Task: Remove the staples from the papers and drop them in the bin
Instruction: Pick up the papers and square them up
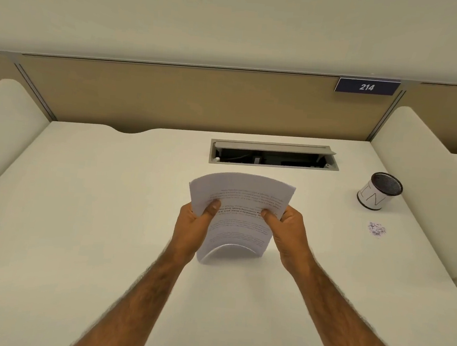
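The papers are held bowed above the desk, with the left hand and right hand each gripping a side edge, thumb on top. The step seems to be inspection (no staple shows). Next, the small heap, perhaps staples, needs moving into the bin nearby.

A cream desk is stretching under soft, even light. A tan partition panel is standing along its far edge — a dark blue sign reading 214 is sitting at its top right. A grey cable hatch is lying open in the desk; rounded cream side dividers are flanking it, a pale wall rising behind.
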Motion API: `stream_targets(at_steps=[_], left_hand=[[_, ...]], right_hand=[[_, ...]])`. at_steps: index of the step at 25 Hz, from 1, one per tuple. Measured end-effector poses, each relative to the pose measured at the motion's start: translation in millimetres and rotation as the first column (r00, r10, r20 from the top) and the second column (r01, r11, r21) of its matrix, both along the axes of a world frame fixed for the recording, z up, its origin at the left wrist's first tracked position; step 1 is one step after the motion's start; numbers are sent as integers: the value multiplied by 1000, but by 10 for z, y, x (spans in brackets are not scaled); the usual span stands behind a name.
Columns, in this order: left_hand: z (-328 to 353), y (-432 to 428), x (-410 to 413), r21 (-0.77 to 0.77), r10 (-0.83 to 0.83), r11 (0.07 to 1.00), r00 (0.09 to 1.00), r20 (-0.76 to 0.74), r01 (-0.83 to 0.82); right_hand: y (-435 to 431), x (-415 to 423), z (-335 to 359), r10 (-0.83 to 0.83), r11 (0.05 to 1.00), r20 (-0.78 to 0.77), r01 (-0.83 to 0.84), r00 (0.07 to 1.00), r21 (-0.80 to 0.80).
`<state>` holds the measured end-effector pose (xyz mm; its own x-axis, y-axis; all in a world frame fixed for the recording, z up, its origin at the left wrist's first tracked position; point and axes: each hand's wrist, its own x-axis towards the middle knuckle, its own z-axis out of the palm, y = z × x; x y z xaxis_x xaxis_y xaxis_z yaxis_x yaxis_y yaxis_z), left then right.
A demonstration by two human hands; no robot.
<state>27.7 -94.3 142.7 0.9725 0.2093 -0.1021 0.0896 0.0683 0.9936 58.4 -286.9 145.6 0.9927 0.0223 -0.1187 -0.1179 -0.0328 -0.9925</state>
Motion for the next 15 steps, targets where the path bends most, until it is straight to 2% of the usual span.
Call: stream_targets(at_steps=[5,15], left_hand=[[113,64,32,-1,0,1000,999,47,0],[228,12,68,11,7,1000,998,64,-8]], right_hand=[[-41,73,136,18,1000,74,-16,997,-18],[-51,82,70,22,1000,36,-22,999,1]])
